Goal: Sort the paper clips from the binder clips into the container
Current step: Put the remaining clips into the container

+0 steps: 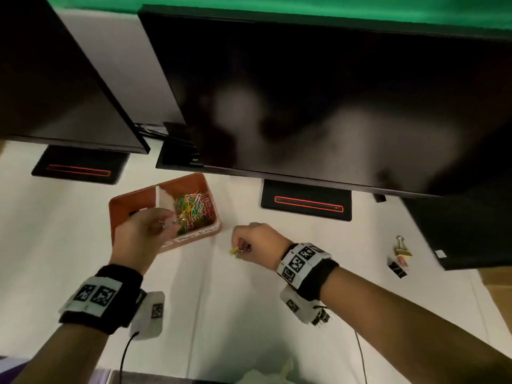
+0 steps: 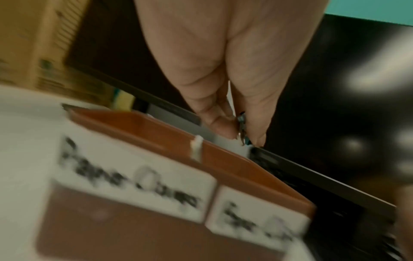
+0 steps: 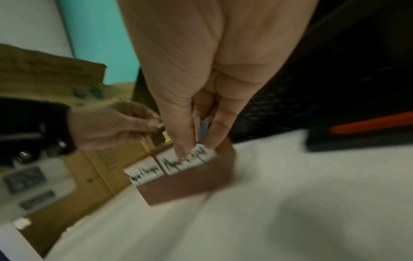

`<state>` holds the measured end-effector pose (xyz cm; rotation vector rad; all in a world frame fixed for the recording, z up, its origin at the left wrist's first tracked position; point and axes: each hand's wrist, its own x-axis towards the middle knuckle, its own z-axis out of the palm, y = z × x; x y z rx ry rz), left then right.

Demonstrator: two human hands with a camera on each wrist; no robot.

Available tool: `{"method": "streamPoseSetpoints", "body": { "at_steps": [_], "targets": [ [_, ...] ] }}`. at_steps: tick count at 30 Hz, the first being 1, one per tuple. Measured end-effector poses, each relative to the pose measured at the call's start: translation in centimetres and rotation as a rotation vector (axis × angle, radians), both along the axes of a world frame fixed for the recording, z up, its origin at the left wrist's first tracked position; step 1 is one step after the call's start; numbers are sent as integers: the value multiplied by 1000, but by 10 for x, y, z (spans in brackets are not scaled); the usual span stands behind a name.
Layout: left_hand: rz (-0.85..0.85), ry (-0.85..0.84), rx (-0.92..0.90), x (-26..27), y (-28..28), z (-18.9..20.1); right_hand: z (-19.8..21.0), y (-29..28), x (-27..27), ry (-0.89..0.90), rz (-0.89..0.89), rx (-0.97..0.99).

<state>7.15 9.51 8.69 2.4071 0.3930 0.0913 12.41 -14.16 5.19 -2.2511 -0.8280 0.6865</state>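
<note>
Two hands work low in the head view over a white counter (image 1: 249, 314). The left hand (image 1: 141, 239), at centre left, hovers over the near edge of an orange container (image 1: 133, 202) and pinches a small metal clip (image 1: 169, 223) between thumb and fingertips; the left wrist view shows the same pinch above the container's rim, though blur hides what kind of clip it is. The right hand (image 1: 257, 242), just right of the container and apart from it, has its fingers curled around a few small pieces, a yellow one (image 1: 234, 251) poking out toward the left.

A white divider splits the container in two. Its right compartment holds a heap of coloured paper clips (image 1: 194, 207); the left compartment is mostly hidden behind the left hand. White handwritten labels (image 2: 134, 176) sit on the container's near wall.

Toward the right edge of the frame, well apart from the hands, binder clips (image 1: 400, 256) lie on the counter. Two dark monitors (image 1: 332, 92) fill the upper half.
</note>
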Motion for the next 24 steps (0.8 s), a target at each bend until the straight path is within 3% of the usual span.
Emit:
{"method": "streamPoseSetpoints", "body": {
  "at_steps": [3,6,10,13,17,21,24],
  "targets": [
    [111,76,94,4,48,7,28,81,6,-14,24,154],
    [188,177,-15,11,74,5,39,150,11,26,-19,160],
    [154,158,-100,11,76,19,42,181,12,90,-128,152],
    [7,22,-101,11,54,32,41,141,13,32,-145,184],
    [-312,-15,-122,20,3,20,15,29,13,-118,-266,146],
    [-572,83,-206,23,-63,-13,-7,-98,3,-235,-545,-179],
    [-786,182,-187,21,-123,-39,-14,-186,-10,-116,-756,-521]
  ]
}}
